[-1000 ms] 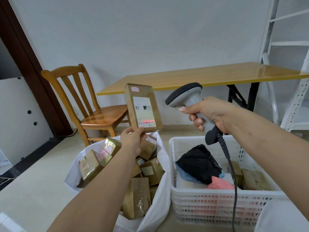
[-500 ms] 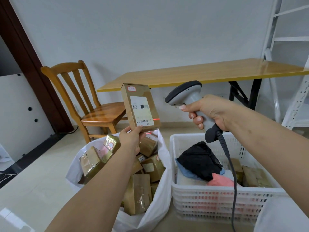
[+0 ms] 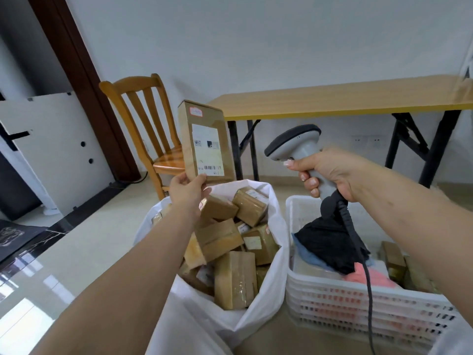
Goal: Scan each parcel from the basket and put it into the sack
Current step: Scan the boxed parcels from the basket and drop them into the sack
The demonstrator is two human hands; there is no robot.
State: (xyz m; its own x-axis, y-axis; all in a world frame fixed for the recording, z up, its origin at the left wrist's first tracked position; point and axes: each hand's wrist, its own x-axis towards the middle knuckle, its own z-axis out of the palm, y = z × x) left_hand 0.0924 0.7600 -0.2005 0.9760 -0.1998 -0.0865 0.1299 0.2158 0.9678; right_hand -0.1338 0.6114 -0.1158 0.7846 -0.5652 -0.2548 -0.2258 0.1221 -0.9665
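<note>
the left hand [image 3: 189, 188] pinches a brown parcel [image 3: 206, 142] by its bottom corner only, holding it upright just above the open mouth of the white sack [image 3: 277, 252], label and barcode facing the person. the right hand [image 3: 332, 172] is wrapped around the grey scanner [image 3: 297, 147], to the right of the sack and above the white basket [image 3: 358, 308], its head aimed left toward the parcel. no red scan line shows on the label, so whether the read has registered cannot be told.

likely risks, judged from this: the corner pinch is thin for a tall box, so a tilt could let it slip into the sack unscanned, where it would be lost among the many parcels already piled there. the sack is heaped close to its rim, so a dropped parcel may roll off onto the floor. the scanner cable [image 3: 368, 290] hangs down across the basket over the black bag [image 3: 330, 247] and could snag or drag soft parcels when the hand moves.
</note>
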